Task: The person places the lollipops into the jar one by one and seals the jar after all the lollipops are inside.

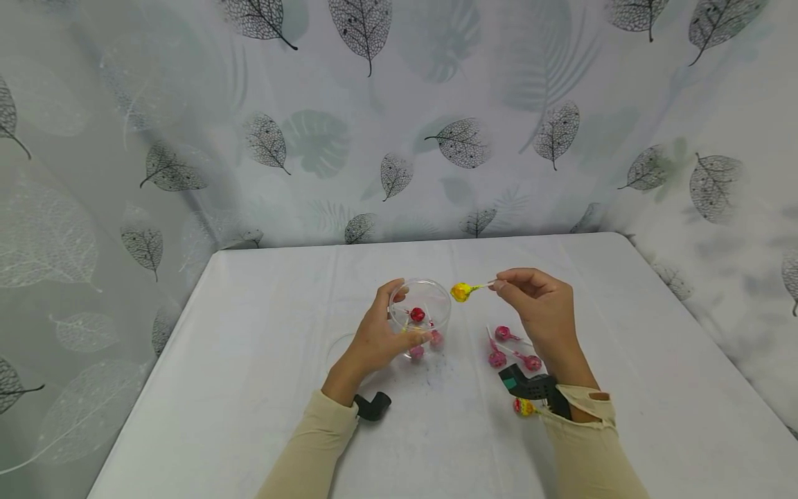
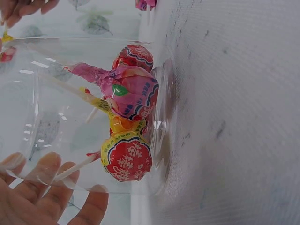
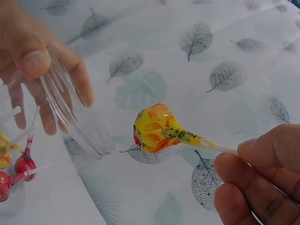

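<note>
My left hand (image 1: 382, 337) grips a clear plastic tub (image 1: 430, 287), thumb on the near side and fingers round the far side. Inside it lie several wrapped lollipops, among them a pink one (image 2: 133, 93) and a red-and-yellow one (image 2: 126, 157), their sticks leaning toward the rim. Just right of the rim, my right hand (image 1: 541, 305) pinches a yellow lollipop (image 3: 157, 127) by its white stick between thumb and forefinger. Its wrapped head points left at the tub and is apart from it.
Pink lollipops (image 1: 497, 358) lie on the white table (image 1: 262, 388) below my right hand. A red-and-yellow lollipop (image 1: 524, 407) is partly hidden by the right wrist's camera mount (image 1: 530, 387). A clear round edge (image 1: 337, 346) shows beside my left wrist. Leaf-print cloth (image 1: 399, 118) hangs behind the table.
</note>
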`<state>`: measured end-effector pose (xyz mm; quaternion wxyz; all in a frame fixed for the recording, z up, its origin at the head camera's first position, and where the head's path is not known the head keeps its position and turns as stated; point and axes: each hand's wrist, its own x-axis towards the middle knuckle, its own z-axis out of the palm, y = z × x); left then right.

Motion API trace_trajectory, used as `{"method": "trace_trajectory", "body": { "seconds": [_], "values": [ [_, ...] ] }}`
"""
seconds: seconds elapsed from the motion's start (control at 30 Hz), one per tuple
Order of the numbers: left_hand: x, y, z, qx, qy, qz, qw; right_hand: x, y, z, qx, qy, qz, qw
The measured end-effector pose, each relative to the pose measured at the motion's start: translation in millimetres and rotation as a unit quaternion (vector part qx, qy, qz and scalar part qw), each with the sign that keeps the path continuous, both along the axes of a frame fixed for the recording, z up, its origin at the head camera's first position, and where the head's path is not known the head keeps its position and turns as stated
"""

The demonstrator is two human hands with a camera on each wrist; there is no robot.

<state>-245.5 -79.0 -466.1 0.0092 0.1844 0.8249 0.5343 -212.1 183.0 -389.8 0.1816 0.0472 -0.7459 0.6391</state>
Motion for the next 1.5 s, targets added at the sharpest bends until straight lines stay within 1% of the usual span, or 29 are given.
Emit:
{"method": "trace_trajectory", "body": {
  "seconds": [0.3, 0.53, 0.8, 1.13, 1.37, 1.5],
  "values": [
    [0.3, -0.3, 0.8, -0.004, -0.005, 0.001, 1.0, 1.5, -6, 1.8, -0.008, 0.004, 0.006, 0.9999],
    [1.1, -0.3, 2.0, -0.007, -0.008, 0.003, 0.9999, 3.1, -11, 2.8, -0.018, 0.015, 0.015, 0.9996],
    [0.4, -0.1, 1.3, -0.003, -0.007, -0.004, 1.0, 3.4, -15, 1.0, 0.003, -0.003, 0.015, 0.9999],
    [0.1, -0.6, 1.4, 0.001, -0.008, -0.002, 1.0, 3.4, -18, -0.9, 0.012, 0.004, 0.021, 0.9997],
    [0.6, -0.6, 1.6, 0.001, -0.004, -0.002, 1.0, 3.4, -22, -1.9, 0.001, 0.0, 0.028, 0.9996],
    [0.7, 0.2, 1.9, 0.001, -0.004, -0.002, 1.0, 2.3, -24, -3.4, 0.007, 0.002, 0.031, 0.9995]
  ]
}}
